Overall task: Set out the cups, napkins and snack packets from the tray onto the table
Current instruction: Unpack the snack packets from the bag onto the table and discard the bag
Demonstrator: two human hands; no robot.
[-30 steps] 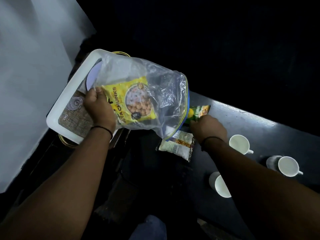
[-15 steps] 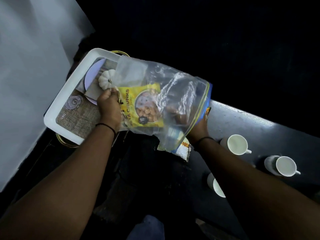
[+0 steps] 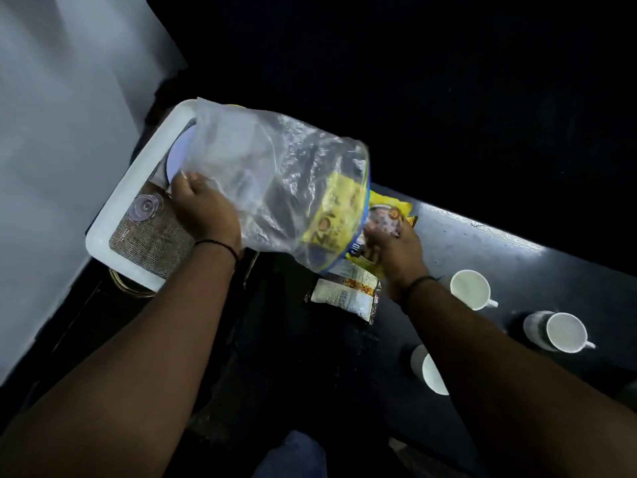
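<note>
We are working in a dim room, at a dark table (image 3: 482, 243) that catches a streak of light along its far edge, with a pale wall to the left. Three white cups (image 3: 470, 288) are already standing on the table, and one silver snack packet (image 3: 346, 295) is lying near its left end. Our left hand (image 3: 203, 208) is gripping the closed end of a clear zip bag (image 3: 269, 174), fingers curled into the plastic, holding it tilted mouth-down toward the table. Our right hand (image 3: 393, 246) is pinching the yellow snack packet (image 3: 386, 215) at the bag's mouth; the packet is sitting half in and half out of the bag, just above the table.

We judge that we are emptying the snack packets out, with cups done. The next move is calling for drawing the yellow packet clear and laying it beside the silver one, while keeping the bag steady.

The white tray (image 3: 138, 188) is sitting to the left, off the table, carrying a woven mat (image 3: 151, 236) and a pale plate (image 3: 175, 157). The bag is covering much of the tray, so we are not seeing any napkins. One cup is partly hidden behind our right forearm, and the packet print is blurring.
</note>
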